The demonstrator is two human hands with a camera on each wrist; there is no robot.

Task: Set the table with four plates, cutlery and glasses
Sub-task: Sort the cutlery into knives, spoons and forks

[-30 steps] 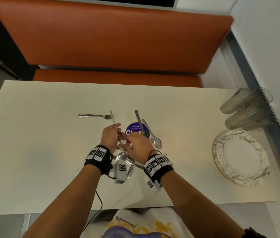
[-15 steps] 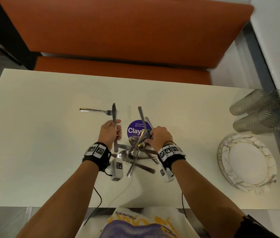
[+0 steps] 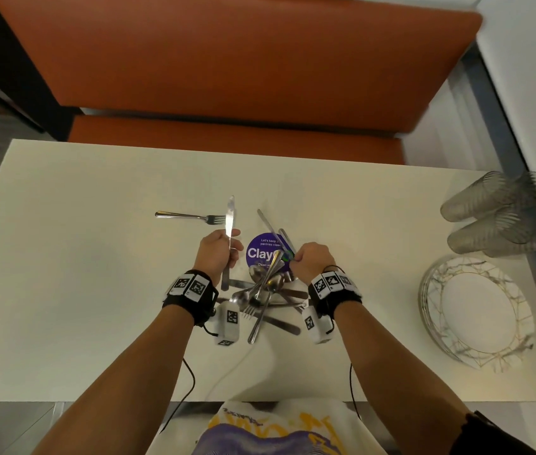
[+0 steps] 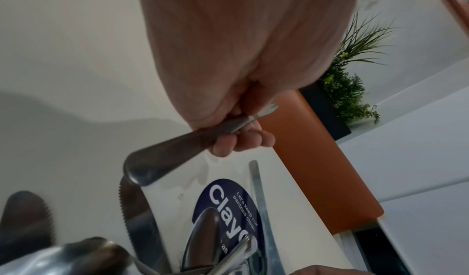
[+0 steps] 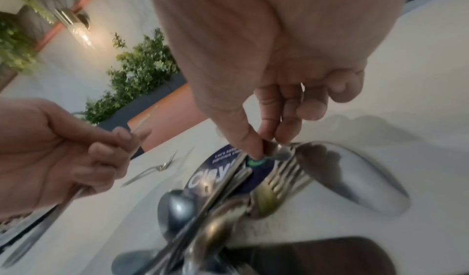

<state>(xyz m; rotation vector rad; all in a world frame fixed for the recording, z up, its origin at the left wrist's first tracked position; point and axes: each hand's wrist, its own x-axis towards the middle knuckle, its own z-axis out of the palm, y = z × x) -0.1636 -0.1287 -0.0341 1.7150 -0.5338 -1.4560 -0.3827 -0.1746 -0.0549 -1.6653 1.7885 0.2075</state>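
Head view hid my right hand's (image 3: 312,262) fingertips in the tangled steel cutlery heap (image 3: 265,292) at table (image 3: 79,274) centre, pinching one blurred handle, while my left hand (image 3: 217,254) gripped a shiny knife (image 3: 229,224), blade toward twelve o'clock.

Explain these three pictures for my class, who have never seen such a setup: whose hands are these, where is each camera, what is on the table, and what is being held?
No machine here: a person with bare hands wears three cameras. The head view looks down at the cream-white table; the two wrist views look along each hand. The left hand grips a silver table knife by its handle, blade pointing away. The right hand pinches one utensil handle from the tangled pile of steel cutlery lying over a round purple sticker. One lone silver fork lies apart. At the right sit stacked white plates with gold lines and clear ribbed glasses lying sideways.
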